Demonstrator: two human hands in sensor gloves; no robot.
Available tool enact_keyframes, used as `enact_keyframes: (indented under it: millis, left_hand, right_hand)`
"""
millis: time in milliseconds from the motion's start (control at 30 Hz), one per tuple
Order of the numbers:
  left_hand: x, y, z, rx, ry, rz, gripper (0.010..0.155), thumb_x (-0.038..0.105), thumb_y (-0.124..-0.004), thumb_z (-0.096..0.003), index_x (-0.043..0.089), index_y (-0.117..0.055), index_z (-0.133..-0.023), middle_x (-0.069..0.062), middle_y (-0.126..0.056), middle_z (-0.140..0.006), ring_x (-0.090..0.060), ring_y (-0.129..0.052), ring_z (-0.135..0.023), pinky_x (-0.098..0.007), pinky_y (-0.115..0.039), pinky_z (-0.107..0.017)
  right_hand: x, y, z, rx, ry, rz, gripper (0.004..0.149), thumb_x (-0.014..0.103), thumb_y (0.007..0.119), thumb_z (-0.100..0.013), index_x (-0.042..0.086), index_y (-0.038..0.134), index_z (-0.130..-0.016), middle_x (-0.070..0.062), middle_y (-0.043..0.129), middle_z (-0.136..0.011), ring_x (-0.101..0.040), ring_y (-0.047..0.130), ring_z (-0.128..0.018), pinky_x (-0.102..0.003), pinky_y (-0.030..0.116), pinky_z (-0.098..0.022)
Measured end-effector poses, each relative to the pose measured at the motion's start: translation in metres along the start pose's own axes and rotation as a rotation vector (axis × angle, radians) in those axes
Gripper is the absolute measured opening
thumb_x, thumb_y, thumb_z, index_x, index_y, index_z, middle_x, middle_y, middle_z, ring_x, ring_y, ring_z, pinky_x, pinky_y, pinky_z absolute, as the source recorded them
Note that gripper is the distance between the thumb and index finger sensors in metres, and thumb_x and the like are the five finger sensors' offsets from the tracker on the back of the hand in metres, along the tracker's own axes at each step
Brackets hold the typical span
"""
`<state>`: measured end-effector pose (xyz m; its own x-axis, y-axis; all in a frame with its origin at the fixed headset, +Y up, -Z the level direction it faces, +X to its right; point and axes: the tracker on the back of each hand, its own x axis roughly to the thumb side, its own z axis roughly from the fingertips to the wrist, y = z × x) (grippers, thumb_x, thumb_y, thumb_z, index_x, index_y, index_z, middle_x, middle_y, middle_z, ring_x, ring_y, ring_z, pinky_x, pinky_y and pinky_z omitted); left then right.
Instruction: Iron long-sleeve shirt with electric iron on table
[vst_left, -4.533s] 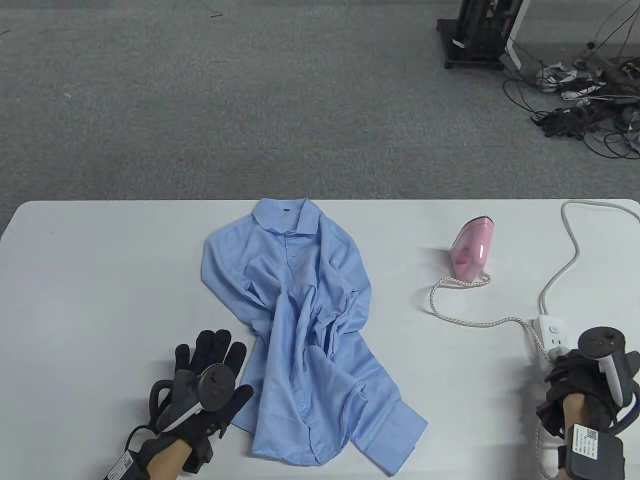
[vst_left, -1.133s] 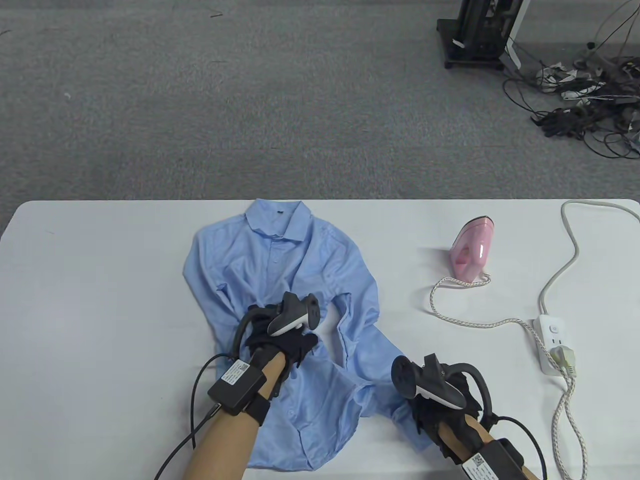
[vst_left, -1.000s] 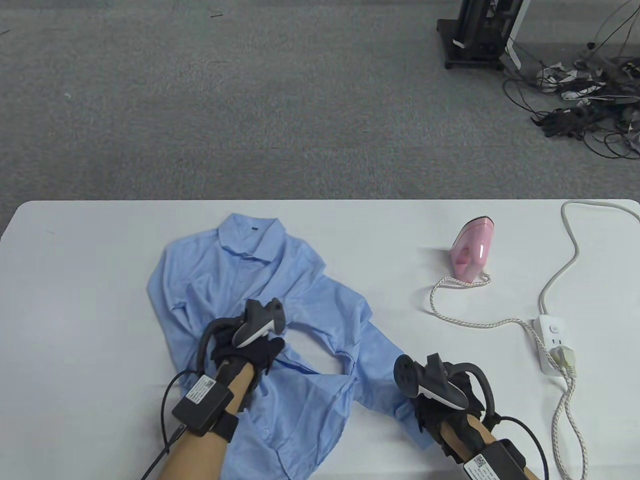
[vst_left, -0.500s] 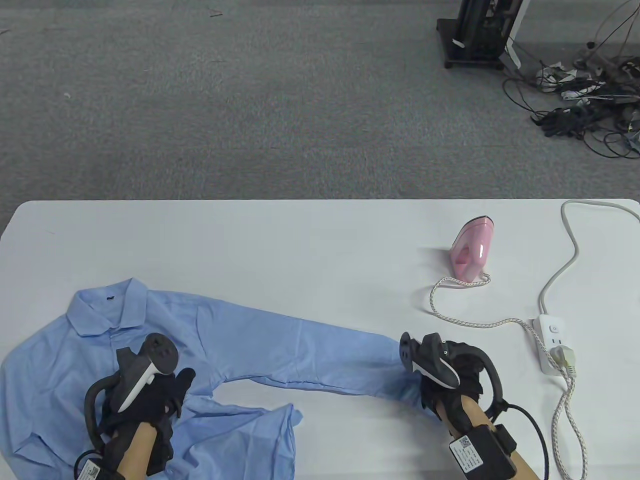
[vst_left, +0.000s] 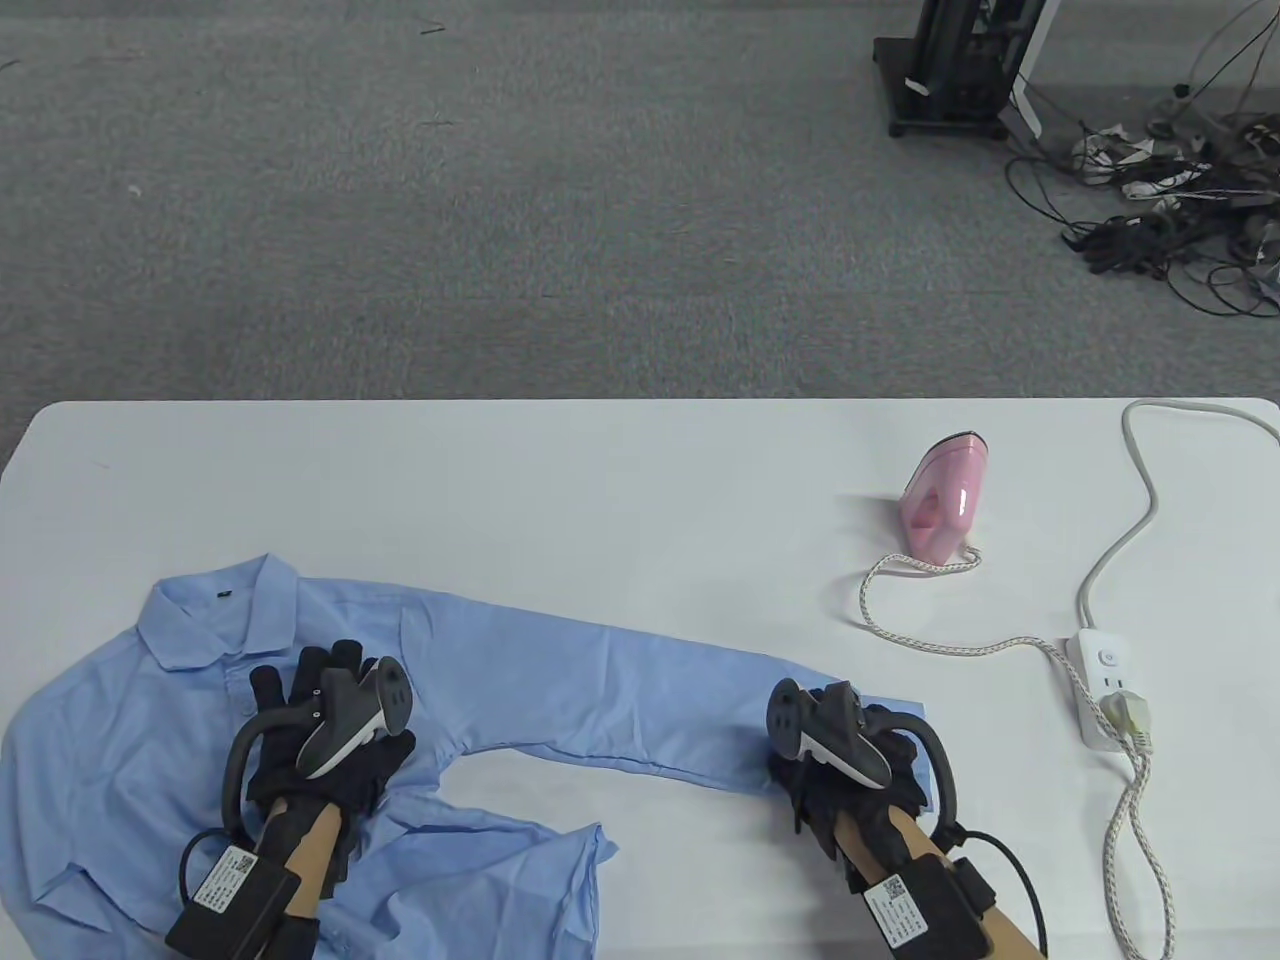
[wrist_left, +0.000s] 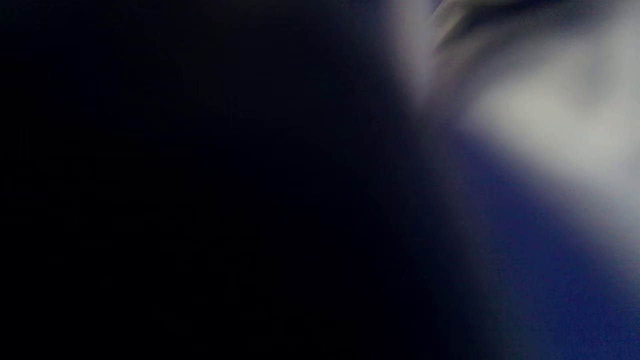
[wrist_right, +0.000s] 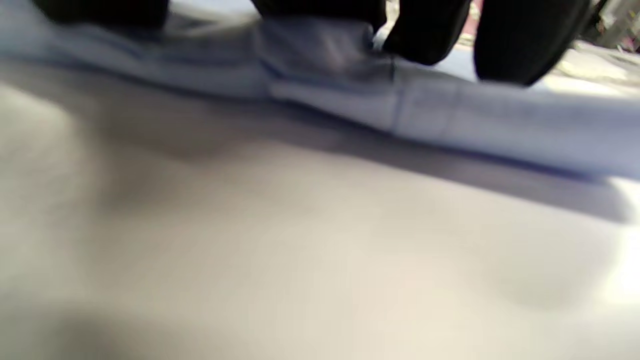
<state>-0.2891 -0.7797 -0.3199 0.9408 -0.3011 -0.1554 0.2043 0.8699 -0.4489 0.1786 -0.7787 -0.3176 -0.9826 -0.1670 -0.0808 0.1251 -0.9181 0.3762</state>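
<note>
The light blue long-sleeve shirt (vst_left: 130, 720) lies at the table's front left, collar toward the far side. One sleeve (vst_left: 620, 690) stretches right to its cuff (vst_left: 905, 706). My left hand (vst_left: 315, 680) rests flat on the shirt's chest with its fingers spread. My right hand (vst_left: 875, 735) holds the cuff down on the table. In the right wrist view its fingertips (wrist_right: 520, 50) sit on top of the cuff (wrist_right: 450, 125), with a small fold of cloth raised between them. The pink iron (vst_left: 945, 505) stands upright at the right, away from both hands. The left wrist view is dark and blurred.
The iron's braided cord (vst_left: 960, 645) runs to a white power strip (vst_left: 1110, 685) near the table's right edge, with a grey cable (vst_left: 1130, 530) leading off the far right corner. The table's (vst_left: 600, 480) far half is bare white surface. Carpet and a cable pile lie beyond.
Both hands dragged the shirt from the table's middle to the front left and pulled one sleeve out to the right. Since half a second ago the left hand opened flat and the cuff was laid down.
</note>
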Motion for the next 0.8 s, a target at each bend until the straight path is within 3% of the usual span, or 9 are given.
enact_keyframes:
  millis: [67,100,167,333,433,600,667,733,800]
  left_hand:
    - [0.002,-0.005,-0.002,-0.044,-0.061,0.056,0.083,0.075,-0.052,-0.0278,0.05,-0.014,-0.097,0.012,-0.006,-0.115,-0.022,-0.012,-0.114,-0.062,-0.008,-0.079]
    - [0.004,-0.009,-0.004,-0.087,-0.098,0.098,0.085,0.076,-0.052,-0.0273,0.047,-0.017,-0.098,0.008,-0.018,-0.117,-0.025,-0.024,-0.115,-0.063,-0.013,-0.079]
    - [0.011,-0.014,-0.005,-0.181,-0.142,0.135,0.087,0.079,-0.05,-0.0267,0.048,-0.007,-0.096,0.008,-0.002,-0.112,-0.025,-0.008,-0.111,-0.063,-0.012,-0.079]
    - [0.028,-0.012,0.004,-0.112,-0.13,0.027,0.089,0.079,-0.044,-0.0252,0.043,-0.006,-0.097,0.0,-0.007,-0.114,-0.031,-0.016,-0.112,-0.064,-0.018,-0.079]
    - [0.026,-0.014,0.004,-0.142,-0.139,0.07,0.089,0.079,-0.044,-0.026,0.043,-0.004,-0.096,0.003,-0.002,-0.113,-0.03,-0.01,-0.111,-0.064,-0.016,-0.079]
    - [0.027,-0.012,0.004,-0.131,-0.147,0.072,0.089,0.078,-0.047,-0.027,0.042,-0.006,-0.098,0.001,-0.004,-0.113,-0.032,-0.013,-0.111,-0.064,-0.016,-0.079]
    - [0.028,-0.013,0.004,-0.139,-0.147,0.068,0.089,0.078,-0.046,-0.0269,0.041,-0.005,-0.097,-0.002,-0.003,-0.113,-0.032,-0.01,-0.111,-0.063,-0.015,-0.079]
    - [0.028,-0.013,0.005,-0.137,-0.143,0.064,0.089,0.078,-0.045,-0.0264,0.042,-0.004,-0.097,0.001,-0.002,-0.113,-0.032,-0.01,-0.111,-0.063,-0.014,-0.078]
    - [0.028,-0.013,0.005,-0.138,-0.141,0.058,0.089,0.078,-0.044,-0.0256,0.042,-0.003,-0.096,0.001,-0.001,-0.112,-0.031,-0.009,-0.111,-0.063,-0.013,-0.078]
  right_hand:
    - [-0.024,0.003,-0.011,0.061,0.041,-0.012,0.078,0.061,0.064,-0.036,0.021,0.037,-0.098,-0.011,0.039,-0.105,-0.044,0.049,-0.095,-0.065,0.064,-0.057]
    - [-0.037,0.004,-0.016,0.091,0.053,-0.031,0.078,0.061,0.063,-0.036,0.022,0.034,-0.097,-0.009,0.035,-0.105,-0.043,0.044,-0.096,-0.065,0.061,-0.059]
    - [-0.055,0.004,-0.023,0.117,0.069,-0.081,0.078,0.06,0.065,-0.036,0.024,0.033,-0.097,-0.007,0.032,-0.105,-0.041,0.04,-0.097,-0.066,0.057,-0.06]
    - [-0.063,0.003,-0.027,0.109,0.081,-0.077,0.078,0.059,0.067,-0.035,0.023,0.034,-0.096,-0.007,0.033,-0.105,-0.041,0.039,-0.097,-0.067,0.056,-0.06]
    - [-0.066,-0.013,-0.021,0.071,0.081,-0.079,0.079,0.062,0.067,-0.035,0.021,0.042,-0.098,-0.01,0.043,-0.105,-0.041,0.054,-0.095,-0.062,0.067,-0.055]
    - [-0.095,-0.075,-0.027,-0.134,0.205,-0.395,0.081,0.064,0.067,-0.036,0.01,0.053,-0.095,-0.023,0.056,-0.097,-0.046,0.07,-0.083,-0.06,0.072,-0.049]
    - [-0.111,-0.096,-0.042,-0.215,0.296,-0.511,0.082,0.064,0.066,-0.036,0.008,0.051,-0.094,-0.024,0.055,-0.095,-0.045,0.07,-0.08,-0.058,0.072,-0.049]
    - [-0.122,-0.103,-0.059,-0.286,0.391,-0.587,0.084,0.064,0.067,-0.035,0.006,0.049,-0.093,-0.025,0.052,-0.093,-0.046,0.067,-0.08,-0.058,0.07,-0.049]
    - [-0.13,-0.101,-0.079,-0.282,0.422,-0.66,0.086,0.065,0.067,-0.034,0.006,0.043,-0.093,-0.025,0.045,-0.094,-0.046,0.062,-0.083,-0.058,0.068,-0.051]
